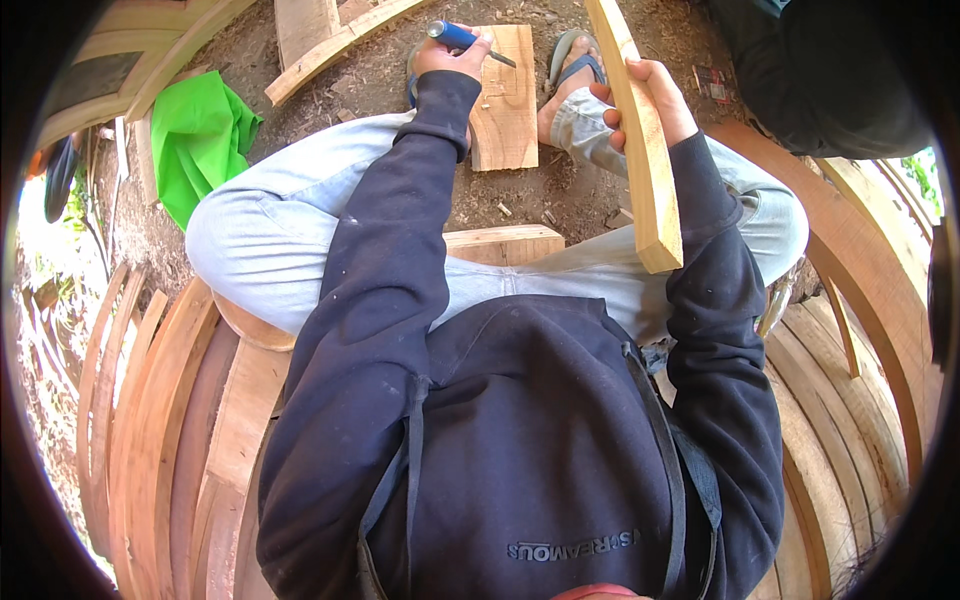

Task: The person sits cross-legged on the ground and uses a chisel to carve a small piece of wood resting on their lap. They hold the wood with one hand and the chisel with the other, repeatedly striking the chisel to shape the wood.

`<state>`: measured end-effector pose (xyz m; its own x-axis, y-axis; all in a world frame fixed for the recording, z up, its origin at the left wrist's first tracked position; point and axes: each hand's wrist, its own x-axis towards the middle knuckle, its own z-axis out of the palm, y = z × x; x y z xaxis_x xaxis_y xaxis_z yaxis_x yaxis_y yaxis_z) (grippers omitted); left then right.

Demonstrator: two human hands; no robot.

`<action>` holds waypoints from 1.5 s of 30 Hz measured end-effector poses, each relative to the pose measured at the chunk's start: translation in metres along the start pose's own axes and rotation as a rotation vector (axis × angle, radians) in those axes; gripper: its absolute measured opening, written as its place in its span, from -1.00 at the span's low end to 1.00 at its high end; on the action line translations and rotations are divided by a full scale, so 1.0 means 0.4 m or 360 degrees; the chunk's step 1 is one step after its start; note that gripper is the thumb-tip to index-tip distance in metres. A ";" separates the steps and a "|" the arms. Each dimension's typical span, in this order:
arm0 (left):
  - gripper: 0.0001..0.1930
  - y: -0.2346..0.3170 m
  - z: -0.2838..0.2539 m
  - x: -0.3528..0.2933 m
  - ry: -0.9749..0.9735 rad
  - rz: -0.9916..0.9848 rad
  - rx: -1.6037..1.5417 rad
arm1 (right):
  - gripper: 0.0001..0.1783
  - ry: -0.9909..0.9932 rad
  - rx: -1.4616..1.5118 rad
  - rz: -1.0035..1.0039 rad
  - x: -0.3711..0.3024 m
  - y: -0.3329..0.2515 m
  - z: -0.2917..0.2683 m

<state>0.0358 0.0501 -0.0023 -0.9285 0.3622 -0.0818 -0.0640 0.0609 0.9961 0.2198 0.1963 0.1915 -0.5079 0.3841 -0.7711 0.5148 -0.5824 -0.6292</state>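
My left hand (455, 62) grips a chisel with a blue handle (452, 35). Its narrow metal blade slants over a flat wooden board (505, 130) on the ground between my feet. Small cuts or marks show on the board's face; whether the blade tip touches it I cannot tell. Over my right leg, my right hand (660, 95) is closed round a long squared wooden beam (650, 190), thumb on one side and fingers on the other. The beam's far end runs out of the picture at the top.
Another wooden block (505, 245) lies close before my lap. A bright green cloth (200, 140) hangs beside my left knee. Curved wooden pieces (170, 400) stand stacked at both sides. Someone's dark-clothed leg (830, 80) is at the far right. Wood chips litter the dirt.
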 end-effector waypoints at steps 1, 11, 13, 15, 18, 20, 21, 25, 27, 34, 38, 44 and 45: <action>-0.70 -0.001 0.001 0.000 -0.0011 -0.0003 0.0025 | -0.34 -0.0017 -0.0006 0.0022 0.003 0.000 -0.006; -0.69 -0.013 0.004 -0.002 -0.0054 0.0077 0.0185 | -0.37 0.0004 -0.0011 0.0003 -0.005 -0.002 0.005; -0.69 -0.027 0.000 0.002 -0.0052 0.0071 0.0208 | -0.38 -0.0016 -0.0023 -0.0005 0.000 0.001 0.003; -0.69 -0.040 -0.003 0.008 -0.0051 0.0067 0.0202 | -0.38 0.0023 -0.0018 -0.0018 -0.005 0.000 0.013; -0.69 -0.043 -0.003 0.008 -0.0044 0.0059 0.0159 | -0.37 0.0020 -0.0046 -0.0005 0.000 0.002 0.009; -0.70 -0.039 -0.005 0.007 -0.0052 0.0081 0.0176 | -0.36 0.0012 -0.0069 -0.0001 0.000 0.003 0.008; -0.70 -0.034 -0.005 0.006 -0.0056 0.0092 0.0186 | -0.36 0.0015 -0.0075 -0.0006 -0.003 0.004 0.010; -0.71 -0.018 -0.003 0.000 -0.0046 0.0057 0.0199 | -0.36 -0.0022 -0.0129 0.0027 0.004 0.008 0.001; -0.71 -0.009 -0.005 -0.001 -0.0038 0.0038 0.0244 | -0.37 -0.0032 -0.0134 0.0026 0.005 0.010 0.000; -0.69 0.046 0.013 -0.026 -0.0045 0.0174 0.0580 | -0.38 0.0045 -0.0149 -0.0092 -0.020 0.009 0.024; -0.61 0.110 0.044 -0.045 -0.0182 0.0275 0.0865 | -0.23 -0.0090 -0.0594 -0.0876 -0.040 0.001 0.010; -0.63 0.083 0.101 -0.024 -0.0285 0.0557 0.1025 | 0.01 -0.0032 -0.0882 -0.2226 -0.192 -0.079 0.094; -0.64 0.107 0.128 -0.029 -0.0318 0.0546 0.0996 | 0.00 -0.0004 -0.0797 -0.2284 -0.152 -0.042 0.082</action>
<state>0.0624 0.0959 0.0394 -0.7708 0.6148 0.1670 0.4939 0.4110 0.7663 0.2193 0.1592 0.2521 -0.7684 0.3951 0.5035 -0.2267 0.5678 -0.7914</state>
